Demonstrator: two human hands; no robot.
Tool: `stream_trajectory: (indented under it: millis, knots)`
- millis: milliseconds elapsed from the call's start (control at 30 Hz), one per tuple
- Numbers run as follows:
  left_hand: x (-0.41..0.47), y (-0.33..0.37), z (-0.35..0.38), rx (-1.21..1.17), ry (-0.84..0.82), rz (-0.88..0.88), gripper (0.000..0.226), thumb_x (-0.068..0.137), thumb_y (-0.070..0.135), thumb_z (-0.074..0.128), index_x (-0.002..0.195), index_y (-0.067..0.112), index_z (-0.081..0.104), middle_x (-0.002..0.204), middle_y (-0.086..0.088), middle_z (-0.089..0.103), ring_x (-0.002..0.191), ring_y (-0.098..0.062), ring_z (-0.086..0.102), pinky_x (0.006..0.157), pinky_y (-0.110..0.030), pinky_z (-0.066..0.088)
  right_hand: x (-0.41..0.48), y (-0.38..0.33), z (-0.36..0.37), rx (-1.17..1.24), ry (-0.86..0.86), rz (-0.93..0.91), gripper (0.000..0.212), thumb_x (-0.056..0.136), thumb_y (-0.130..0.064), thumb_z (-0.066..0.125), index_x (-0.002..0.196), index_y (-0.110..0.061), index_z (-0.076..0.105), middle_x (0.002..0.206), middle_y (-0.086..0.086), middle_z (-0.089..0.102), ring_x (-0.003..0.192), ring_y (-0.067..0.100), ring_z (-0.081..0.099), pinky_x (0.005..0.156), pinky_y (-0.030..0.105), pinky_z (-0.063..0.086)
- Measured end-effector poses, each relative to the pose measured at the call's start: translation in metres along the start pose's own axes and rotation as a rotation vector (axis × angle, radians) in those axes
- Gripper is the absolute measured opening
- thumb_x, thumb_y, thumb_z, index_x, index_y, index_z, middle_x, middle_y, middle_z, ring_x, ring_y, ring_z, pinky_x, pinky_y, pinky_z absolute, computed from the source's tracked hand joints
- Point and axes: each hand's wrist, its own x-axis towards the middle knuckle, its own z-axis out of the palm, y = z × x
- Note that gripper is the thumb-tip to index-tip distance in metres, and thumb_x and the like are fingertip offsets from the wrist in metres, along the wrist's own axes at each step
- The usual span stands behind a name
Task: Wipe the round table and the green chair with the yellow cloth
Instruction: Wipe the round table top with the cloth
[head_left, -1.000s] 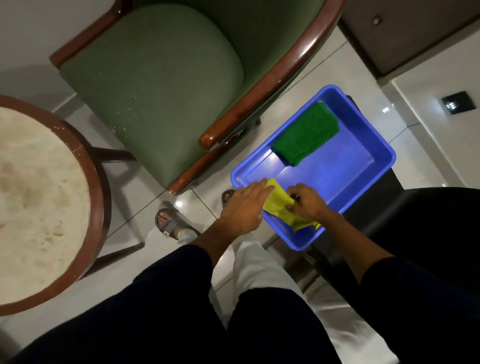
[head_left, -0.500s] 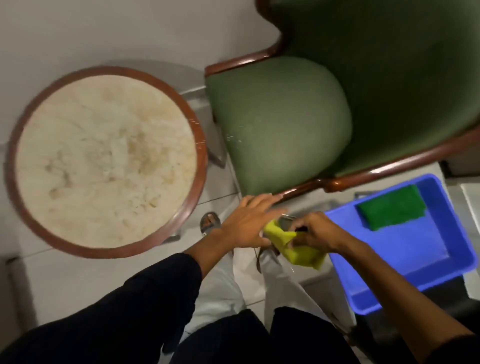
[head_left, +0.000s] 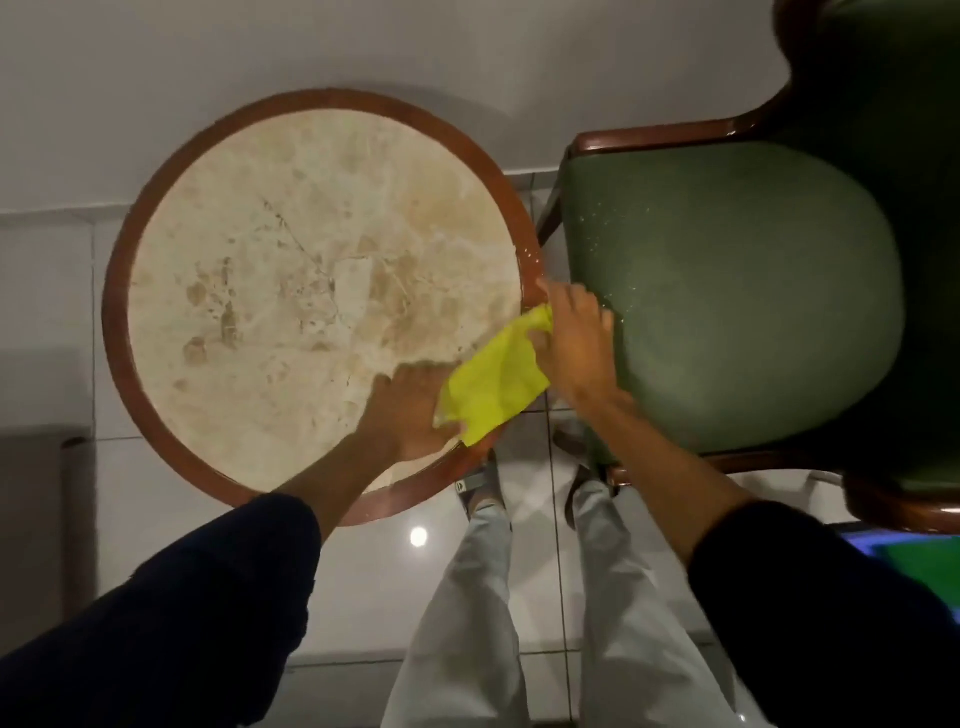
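The round table (head_left: 171, 447) has a stained cream marble top inside a red-brown wooden rim and fills the left middle of the view. The yellow cloth (head_left: 493, 382) is stretched over the table's right front rim between both hands. My left hand (head_left: 408, 410) holds the cloth's lower left corner, resting on the marble. My right hand (head_left: 574, 345) grips the cloth's upper right corner beside the rim. The green chair (head_left: 727, 291), with white specks on its seat and wooden arms, stands directly right of the table.
A blue tub holding a green cloth (head_left: 919, 564) peeks in at the right edge, below the chair's arm. A pale wall runs behind the table. My legs and sandalled feet (head_left: 480, 488) stand on glossy white floor tiles between table and chair.
Both hands lifted the yellow cloth out of the blue tub and carried it left to the table's rim, spreading it out. The view swung left from the tub to the table.
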Motion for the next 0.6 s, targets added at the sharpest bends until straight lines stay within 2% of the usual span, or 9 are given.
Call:
stream_trajectory:
  millis: [67, 133, 233, 300, 400, 467, 600]
  knots:
    - [0.015, -0.015, -0.004, 0.102, 0.232, -0.025, 0.076, 0.087, 0.057, 0.054, 0.148, 0.018, 0.031, 0.154, -0.012, 0.034, 0.138, -0.031, 0.036, 0.104, -0.050, 0.031, -0.012, -0.011, 0.038, -0.128, 0.136, 0.025, 0.064, 0.093, -0.033, 0.056, 0.148, -0.012, 0.032, 0.152, 0.015, 0.040, 0.142, 0.032, 0.036, 0.112, 0.050, 0.031]
    - [0.048, -0.031, -0.016, 0.141, 0.402, 0.004, 0.065, 0.094, 0.048, 0.039, 0.148, 0.014, 0.032, 0.157, -0.015, 0.030, 0.141, -0.033, 0.033, 0.108, -0.054, 0.028, -0.024, -0.025, 0.076, -0.094, 0.141, 0.083, 0.070, 0.097, -0.044, 0.043, 0.151, -0.004, 0.024, 0.160, 0.017, 0.026, 0.149, 0.032, 0.021, 0.120, 0.052, 0.019]
    - [0.110, -0.048, -0.025, 0.217, 0.419, 0.006, 0.059, 0.100, 0.045, 0.025, 0.151, 0.017, 0.023, 0.160, -0.016, 0.021, 0.146, -0.033, 0.022, 0.115, -0.057, 0.019, -0.009, -0.036, 0.108, -0.089, 0.170, 0.189, 0.081, 0.095, -0.054, 0.043, 0.149, 0.003, 0.026, 0.160, 0.021, 0.023, 0.150, 0.035, 0.017, 0.121, 0.055, 0.012]
    - [0.136, -0.055, -0.019, 0.211, 0.427, -0.038, 0.059, 0.102, 0.049, 0.022, 0.153, 0.020, 0.018, 0.161, -0.016, 0.017, 0.148, -0.032, 0.016, 0.116, -0.058, 0.014, 0.011, -0.031, 0.113, -0.118, 0.190, 0.193, 0.082, 0.095, -0.055, 0.043, 0.149, 0.004, 0.026, 0.159, 0.022, 0.023, 0.150, 0.036, 0.017, 0.120, 0.056, 0.014]
    - [0.149, -0.063, -0.002, 0.179, 0.523, -0.076, 0.059, 0.102, 0.050, 0.023, 0.153, 0.023, 0.015, 0.162, -0.013, 0.014, 0.150, -0.027, 0.012, 0.117, -0.057, 0.012, 0.048, -0.016, 0.108, -0.126, 0.234, 0.161, 0.082, 0.096, -0.055, 0.039, 0.151, 0.002, 0.020, 0.161, 0.021, 0.018, 0.151, 0.034, 0.013, 0.120, 0.055, 0.013]
    - [0.153, -0.066, -0.001, 0.151, 0.560, -0.066, 0.057, 0.102, 0.049, 0.024, 0.153, 0.025, 0.017, 0.162, -0.011, 0.015, 0.149, -0.026, 0.014, 0.116, -0.056, 0.014, 0.079, -0.011, 0.098, -0.192, 0.218, 0.099, 0.081, 0.096, -0.057, 0.032, 0.152, 0.000, 0.018, 0.162, 0.019, 0.017, 0.152, 0.032, 0.012, 0.122, 0.052, 0.011]
    - [0.149, -0.063, -0.004, 0.122, 0.571, -0.079, 0.050, 0.103, 0.040, 0.021, 0.151, 0.025, 0.022, 0.161, -0.010, 0.019, 0.149, -0.024, 0.016, 0.117, -0.054, 0.015, 0.144, -0.018, 0.079, -0.303, 0.082, -0.104, 0.077, 0.098, -0.057, 0.020, 0.154, -0.004, 0.010, 0.165, 0.014, 0.009, 0.153, 0.028, 0.005, 0.123, 0.050, 0.008]
